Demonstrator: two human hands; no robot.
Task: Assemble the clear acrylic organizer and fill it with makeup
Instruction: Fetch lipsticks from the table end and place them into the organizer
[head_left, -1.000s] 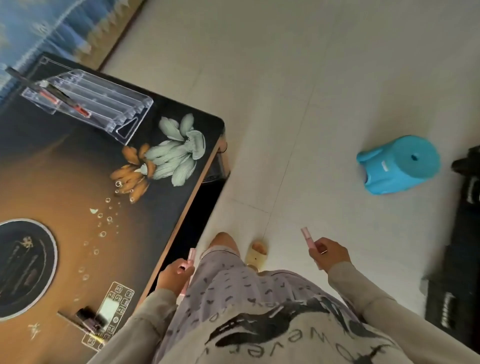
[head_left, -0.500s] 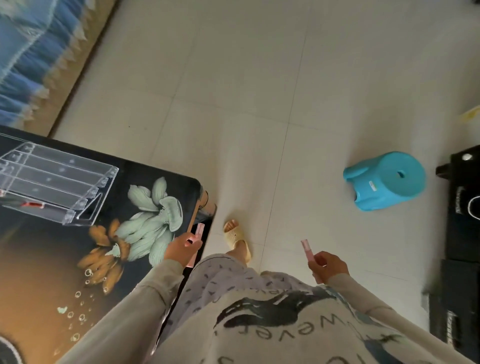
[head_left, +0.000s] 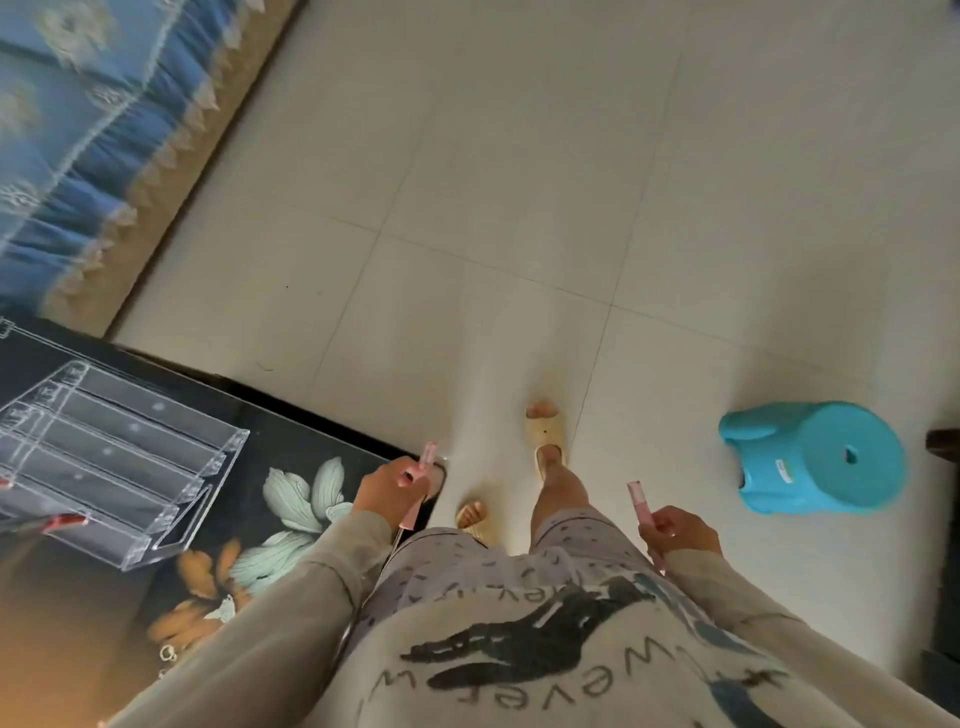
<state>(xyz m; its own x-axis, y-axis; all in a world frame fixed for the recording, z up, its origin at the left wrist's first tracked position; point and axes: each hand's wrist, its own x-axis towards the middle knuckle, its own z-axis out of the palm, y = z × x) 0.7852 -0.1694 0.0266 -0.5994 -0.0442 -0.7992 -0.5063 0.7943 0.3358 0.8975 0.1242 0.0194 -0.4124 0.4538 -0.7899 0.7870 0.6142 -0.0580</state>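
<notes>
Gripping pink tubes: left hand (head_left: 393, 486), right hand (head_left: 681, 531).

Clear glossy acrylic organizer (head_left: 119, 462); smooth blue plastic stool (head_left: 815, 457).

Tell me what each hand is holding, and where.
Left hand grips a pink tube mid-length; right hand grips another pink tube at its lower part.

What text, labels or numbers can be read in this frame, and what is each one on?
"wever", seen upside down, printed on the person's shirt; the letters on either side of it are cut off or too blurred to read.
White sticker on the blue stool: too small to read.
Clear organizer and both pink tubes: no readable text.
</notes>
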